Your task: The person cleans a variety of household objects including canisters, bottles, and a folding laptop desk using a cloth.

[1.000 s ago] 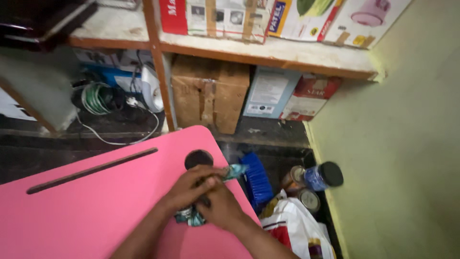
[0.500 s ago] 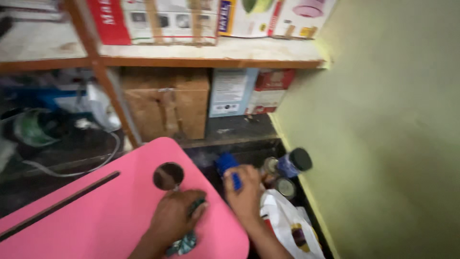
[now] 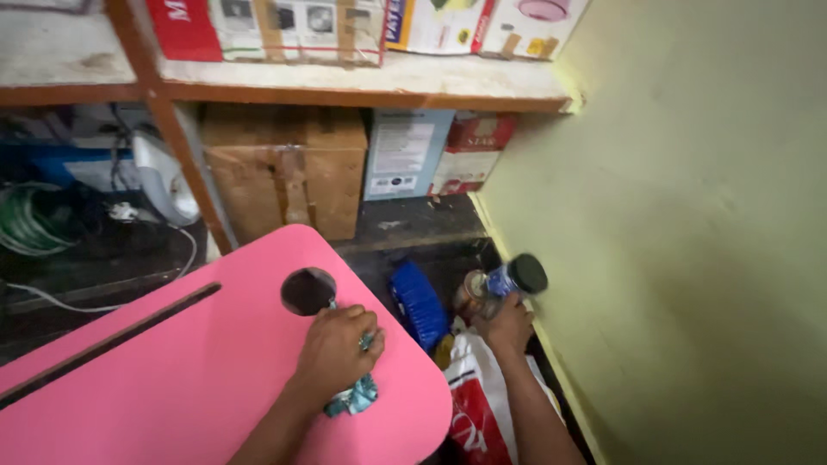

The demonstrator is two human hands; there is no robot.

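My left hand [image 3: 334, 349] rests on the pink lap table [image 3: 172, 370], closed over a crumpled teal patterned cloth [image 3: 351, 399] just below the table's round cup hole [image 3: 307, 290]. My right hand [image 3: 506, 327] reaches down to the floor at the right and grips a blue bottle with a black cap [image 3: 510, 278], tilted toward the green wall. A brown tin [image 3: 469, 293] stands right beside that bottle.
A blue brush [image 3: 418, 303] lies on the dark floor between table and bottle. A white and red plastic bag [image 3: 478, 405] sits under my right forearm. Cardboard boxes [image 3: 280, 168] fill the wooden shelf; a white cable [image 3: 103, 301] and green coil [image 3: 26, 215] lie left.
My right hand left the cloth, passed over the blue brush and took hold of the blue bottle. The left hand stayed on the cloth. The camera swung right.
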